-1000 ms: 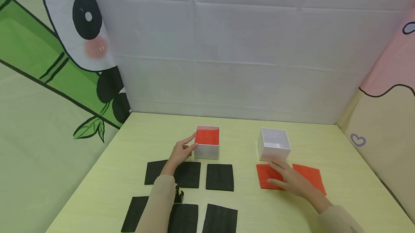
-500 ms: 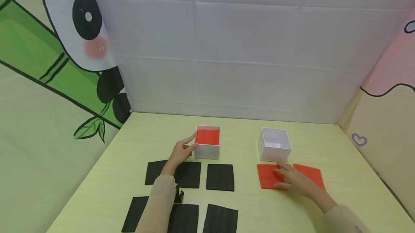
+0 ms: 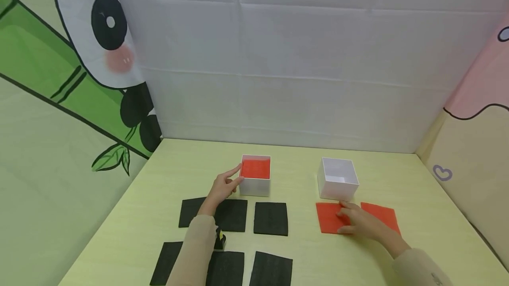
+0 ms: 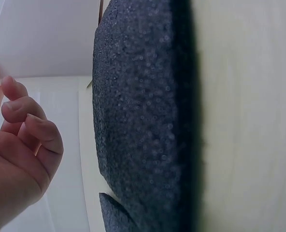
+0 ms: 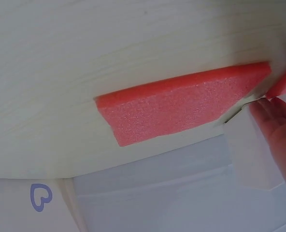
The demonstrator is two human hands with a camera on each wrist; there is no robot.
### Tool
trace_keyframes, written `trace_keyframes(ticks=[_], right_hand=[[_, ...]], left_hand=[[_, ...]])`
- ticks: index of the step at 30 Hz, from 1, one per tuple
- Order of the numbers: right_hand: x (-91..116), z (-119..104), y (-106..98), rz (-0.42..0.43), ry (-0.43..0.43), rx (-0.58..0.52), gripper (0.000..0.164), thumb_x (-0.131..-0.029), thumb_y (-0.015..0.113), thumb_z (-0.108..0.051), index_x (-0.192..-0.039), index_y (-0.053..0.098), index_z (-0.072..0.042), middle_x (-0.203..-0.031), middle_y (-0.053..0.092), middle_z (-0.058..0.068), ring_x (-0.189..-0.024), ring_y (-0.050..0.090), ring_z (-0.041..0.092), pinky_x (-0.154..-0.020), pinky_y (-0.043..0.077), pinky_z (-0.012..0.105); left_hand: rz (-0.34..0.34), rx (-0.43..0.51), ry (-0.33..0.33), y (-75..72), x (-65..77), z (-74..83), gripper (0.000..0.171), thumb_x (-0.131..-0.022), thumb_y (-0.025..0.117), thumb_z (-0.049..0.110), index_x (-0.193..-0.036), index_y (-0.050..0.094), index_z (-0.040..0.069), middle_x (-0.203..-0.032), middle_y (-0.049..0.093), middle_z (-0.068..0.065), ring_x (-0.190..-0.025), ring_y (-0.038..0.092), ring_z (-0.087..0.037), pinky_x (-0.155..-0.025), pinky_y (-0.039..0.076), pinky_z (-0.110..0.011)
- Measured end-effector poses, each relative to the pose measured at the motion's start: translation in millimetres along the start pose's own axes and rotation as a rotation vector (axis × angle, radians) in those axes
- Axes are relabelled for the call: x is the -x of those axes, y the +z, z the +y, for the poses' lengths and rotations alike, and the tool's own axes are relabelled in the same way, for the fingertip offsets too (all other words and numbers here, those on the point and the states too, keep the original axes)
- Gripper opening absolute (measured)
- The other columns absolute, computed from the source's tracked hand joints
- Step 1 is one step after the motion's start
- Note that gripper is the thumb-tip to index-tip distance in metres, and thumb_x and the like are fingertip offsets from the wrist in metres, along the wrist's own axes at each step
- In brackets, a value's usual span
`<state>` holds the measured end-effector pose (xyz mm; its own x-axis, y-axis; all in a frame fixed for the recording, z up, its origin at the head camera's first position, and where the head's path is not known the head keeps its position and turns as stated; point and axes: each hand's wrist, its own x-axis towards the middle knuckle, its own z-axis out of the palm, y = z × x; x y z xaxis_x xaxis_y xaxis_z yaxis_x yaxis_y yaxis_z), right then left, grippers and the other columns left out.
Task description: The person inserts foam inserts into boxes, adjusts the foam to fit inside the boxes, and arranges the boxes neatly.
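Head view shows the table (image 3: 302, 180) running back to a white cloth (image 3: 286, 100), with a strip of bare tabletop behind both boxes and a wide gap between them. More open tabletop lies right of the outer red square (image 3: 381, 215), out to the slanting right edge. The left box (image 3: 255, 187) holds a red square (image 3: 256, 169); the left hand (image 3: 222, 188) has thumb and forefinger apart, tips at that box's left side, without wrapping it. The right hand (image 3: 361, 223) has thumb and fingers spread over the inner red square (image 3: 327, 219), just in front of the right box (image 3: 338, 190); I cannot tell whether it pinches the square.

Left wrist view shows that hand's other fingers curled loosely, and a thick black square's edge up close. Right wrist view shows the outer red square's thickness.

The left sleeve (image 3: 195, 242) covers parts of the black squares (image 3: 271, 218) and of a small black-and-yellow object (image 3: 220, 238), hard to identify. The frame cuts off the nearest black squares.
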<state>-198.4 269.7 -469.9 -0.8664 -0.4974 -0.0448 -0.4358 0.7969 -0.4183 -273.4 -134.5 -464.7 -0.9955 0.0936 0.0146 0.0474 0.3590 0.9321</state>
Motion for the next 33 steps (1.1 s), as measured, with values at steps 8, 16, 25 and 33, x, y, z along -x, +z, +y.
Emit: trace_keyframes(ticks=[8, 16, 25, 33], right_hand=[[-4, -1, -1, 0.019, 0.027, -0.019, 0.023, -0.07, 0.076, -0.021, -0.082, 0.058, -0.011, -0.117, 0.047, 0.027, -0.11, 0.039, 0.044, -0.08, 0.042, 0.044], [-6, -2, -3, 0.029, -0.017, 0.003, 0.027, -0.068, 0.077, -0.022, -0.078, 0.055, -0.012, -0.097, 0.051, 0.008, -0.094, 0.045, 0.032, -0.074, 0.042, 0.04], [-5, -4, -2, 0.058, 0.014, -0.004, 0.03, -0.066, 0.079, -0.023, -0.079, 0.055, -0.012, -0.085, 0.044, -0.001, -0.079, 0.041, 0.016, -0.064, 0.041, 0.027], [-4, -10, 3, 0.132, 0.083, -0.024, 0.03, -0.062, 0.081, -0.018, -0.077, 0.057, -0.01, -0.092, 0.041, 0.003, -0.077, 0.044, 0.016, -0.064, 0.042, 0.025]], left_hand=[[0.0, -0.005, 0.011, 0.6, -0.7, 0.3, 0.052, -0.085, 0.062, 0.026, -0.133, 0.044, 0.022, -0.051, 0.041, -0.004, -0.044, 0.033, -0.014, -0.043, 0.028, -0.023], [0.0, -0.008, 0.011, -0.2, -1.1, -0.3, 0.052, -0.085, 0.062, 0.024, -0.134, 0.044, 0.021, -0.051, 0.041, -0.004, -0.044, 0.033, -0.014, -0.043, 0.028, -0.024], [0.0, -0.007, 0.005, -0.6, -1.1, -0.2, 0.051, -0.085, 0.061, 0.025, -0.133, 0.044, 0.022, -0.051, 0.042, -0.005, -0.043, 0.033, -0.014, -0.043, 0.028, -0.024], [-0.001, -0.001, 0.001, -0.3, 1.2, 0.0, 0.052, -0.085, 0.062, 0.024, -0.133, 0.044, 0.022, -0.051, 0.042, -0.005, -0.044, 0.033, -0.015, -0.043, 0.028, -0.024]])
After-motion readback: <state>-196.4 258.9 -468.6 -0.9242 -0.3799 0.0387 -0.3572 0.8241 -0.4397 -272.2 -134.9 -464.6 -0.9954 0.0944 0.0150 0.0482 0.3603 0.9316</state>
